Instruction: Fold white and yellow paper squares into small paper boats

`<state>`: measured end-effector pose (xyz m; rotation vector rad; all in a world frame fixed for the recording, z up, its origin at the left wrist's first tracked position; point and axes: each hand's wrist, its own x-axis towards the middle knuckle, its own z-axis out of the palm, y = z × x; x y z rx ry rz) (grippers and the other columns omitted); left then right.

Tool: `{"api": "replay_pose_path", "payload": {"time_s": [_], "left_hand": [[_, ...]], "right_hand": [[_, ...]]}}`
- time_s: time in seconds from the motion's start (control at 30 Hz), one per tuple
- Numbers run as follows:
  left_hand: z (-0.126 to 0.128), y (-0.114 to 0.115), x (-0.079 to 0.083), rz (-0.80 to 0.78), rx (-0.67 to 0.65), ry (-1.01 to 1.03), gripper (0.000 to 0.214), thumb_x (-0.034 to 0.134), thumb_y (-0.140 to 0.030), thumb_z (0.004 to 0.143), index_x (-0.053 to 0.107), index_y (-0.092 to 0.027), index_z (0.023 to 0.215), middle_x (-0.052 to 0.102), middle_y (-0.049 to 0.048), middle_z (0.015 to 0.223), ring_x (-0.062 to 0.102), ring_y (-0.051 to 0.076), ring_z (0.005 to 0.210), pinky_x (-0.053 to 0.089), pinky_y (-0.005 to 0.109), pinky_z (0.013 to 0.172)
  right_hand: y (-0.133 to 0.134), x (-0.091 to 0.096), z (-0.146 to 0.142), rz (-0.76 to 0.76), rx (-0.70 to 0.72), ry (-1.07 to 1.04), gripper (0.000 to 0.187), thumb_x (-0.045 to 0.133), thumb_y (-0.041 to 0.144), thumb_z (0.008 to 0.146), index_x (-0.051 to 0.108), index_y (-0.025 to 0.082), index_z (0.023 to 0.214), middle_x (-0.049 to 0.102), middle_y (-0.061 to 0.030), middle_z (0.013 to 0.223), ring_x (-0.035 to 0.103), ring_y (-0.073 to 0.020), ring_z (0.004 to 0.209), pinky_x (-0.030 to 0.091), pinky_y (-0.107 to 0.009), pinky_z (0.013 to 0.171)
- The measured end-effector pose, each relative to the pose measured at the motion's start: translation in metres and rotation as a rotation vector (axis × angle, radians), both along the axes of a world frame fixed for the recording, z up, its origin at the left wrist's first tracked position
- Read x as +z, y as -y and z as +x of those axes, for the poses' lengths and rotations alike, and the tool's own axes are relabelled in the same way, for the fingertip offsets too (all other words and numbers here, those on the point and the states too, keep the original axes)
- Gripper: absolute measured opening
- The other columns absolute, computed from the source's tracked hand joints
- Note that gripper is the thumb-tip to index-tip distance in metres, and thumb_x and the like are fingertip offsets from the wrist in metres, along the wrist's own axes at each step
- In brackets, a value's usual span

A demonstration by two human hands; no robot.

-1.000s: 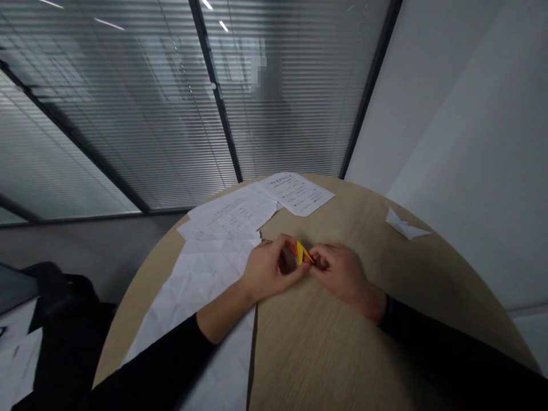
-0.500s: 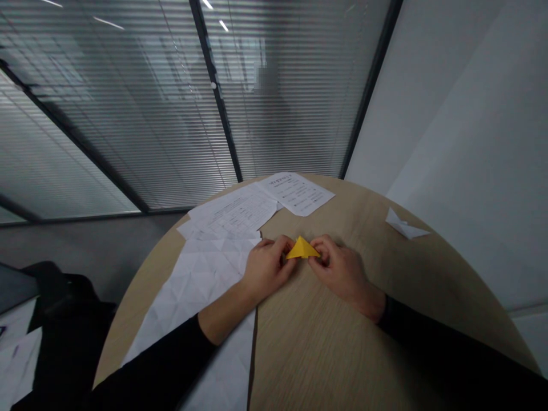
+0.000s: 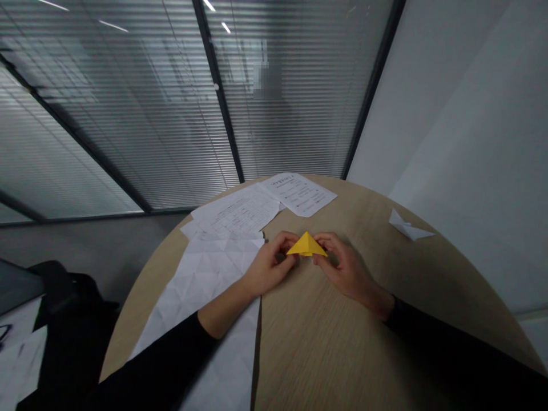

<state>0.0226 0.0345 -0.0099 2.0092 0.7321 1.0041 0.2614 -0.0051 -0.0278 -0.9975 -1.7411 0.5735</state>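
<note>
Left hand [image 3: 269, 266]: you pinch yellow paper [image 3: 307, 245]
Right hand [image 3: 345, 269]: you pinch it too
Folded white paper [image 3: 410, 230]: near right edge of table [image 3: 342, 354]

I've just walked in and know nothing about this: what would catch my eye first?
Probably the bright yellow folded paper, held between the left hand and the right hand over the wooden table. Next, perhaps the big creased white sheet on the table's left side, and the small folded white paper near its right edge.

Plain black sleeves [image 3: 166, 357] end short of bare hands [image 3: 268, 269]
</note>
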Motion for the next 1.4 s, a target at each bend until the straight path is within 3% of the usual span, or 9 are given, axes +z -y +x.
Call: {"api": "replay_pose_path", "payload": {"time_s": [0.2, 0.43, 0.63, 0.77, 0.9, 1.0, 1.3, 1.4], "left_hand": [[0.000, 0.002, 0.000, 0.056, 0.067, -0.037, 0.032, 0.061, -0.018, 0.097, 0.066, -0.022, 0.128, 0.082, 0.0048, 0.108, 0.079, 0.020, 0.093, 0.059, 0.031, 0.080], [-0.001, 0.005, 0.007, 0.068, 0.039, 0.006, 0.037, 0.068, -0.023, 0.095, 0.067, -0.020, 0.131, 0.082, 0.0066, 0.112, 0.078, 0.020, 0.095, 0.060, 0.033, 0.086], [0.002, 0.000, 0.005, -0.081, 0.101, 0.057, 0.026, 0.062, -0.041, 0.113, 0.077, -0.020, 0.116, 0.080, 0.0061, 0.103, 0.073, 0.018, 0.083, 0.058, 0.031, 0.076], [0.003, -0.003, 0.003, -0.106, 0.134, 0.080, 0.022, 0.074, -0.041, 0.107, 0.080, -0.020, 0.109, 0.081, 0.0065, 0.103, 0.073, 0.018, 0.086, 0.057, 0.032, 0.081], [0.002, -0.004, 0.002, -0.182, 0.112, 0.072, 0.031, 0.084, -0.044, 0.099, 0.079, -0.020, 0.117, 0.073, 0.0015, 0.084, 0.066, 0.017, 0.076, 0.053, 0.030, 0.074], [0.001, -0.005, 0.001, -0.236, 0.098, 0.072, 0.032, 0.086, -0.046, 0.097, 0.078, -0.019, 0.112, 0.067, -0.0009, 0.078, 0.061, 0.015, 0.071, 0.048, 0.027, 0.068], [0.003, -0.007, -0.003, -0.279, 0.053, 0.066, 0.030, 0.089, -0.044, 0.095, 0.081, -0.018, 0.106, 0.072, 0.0007, 0.079, 0.064, 0.014, 0.070, 0.049, 0.027, 0.067], [0.003, -0.006, -0.002, -0.227, 0.053, 0.062, 0.026, 0.089, -0.041, 0.096, 0.083, -0.018, 0.105, 0.077, 0.0032, 0.086, 0.067, 0.015, 0.074, 0.053, 0.029, 0.072]], "right_hand": [[-0.001, 0.000, 0.000, -0.059, 0.024, -0.110, 0.025, 0.079, 0.036, 0.104, 0.069, 0.029, 0.126, 0.082, -0.0070, 0.119, 0.083, -0.0243, 0.103, 0.070, -0.039, 0.091], [-0.007, -0.009, 0.001, -0.113, 0.008, -0.119, 0.026, 0.077, 0.033, 0.103, 0.069, 0.029, 0.127, 0.081, -0.0030, 0.106, 0.081, -0.0224, 0.096, 0.068, -0.037, 0.087], [-0.006, -0.008, 0.003, -0.055, 0.024, -0.048, 0.022, 0.072, 0.030, 0.107, 0.070, 0.031, 0.130, 0.079, -0.0009, 0.102, 0.078, -0.0222, 0.093, 0.065, -0.039, 0.089], [-0.004, -0.005, 0.004, -0.003, 0.003, 0.012, 0.022, 0.070, 0.029, 0.109, 0.071, 0.032, 0.130, 0.081, -0.0027, 0.112, 0.079, -0.0232, 0.100, 0.065, -0.040, 0.093], [-0.004, -0.003, 0.004, 0.039, -0.022, 0.030, 0.016, 0.070, 0.029, 0.109, 0.072, 0.032, 0.125, 0.083, -0.0038, 0.115, 0.081, -0.0240, 0.103, 0.066, -0.039, 0.092], [-0.005, -0.004, 0.004, 0.047, -0.040, 0.034, 0.014, 0.070, 0.029, 0.107, 0.072, 0.030, 0.121, 0.083, -0.0045, 0.112, 0.081, -0.0245, 0.103, 0.067, -0.040, 0.093], [-0.001, 0.006, 0.006, -0.055, 0.005, 0.037, 0.017, 0.061, 0.040, 0.115, 0.074, 0.030, 0.113, 0.083, -0.0055, 0.106, 0.081, -0.0263, 0.102, 0.067, -0.041, 0.090], [-0.001, 0.005, 0.005, -0.071, -0.005, 0.010, 0.012, 0.067, 0.040, 0.112, 0.074, 0.030, 0.114, 0.084, -0.0044, 0.106, 0.081, -0.0257, 0.100, 0.068, -0.039, 0.088]]}}
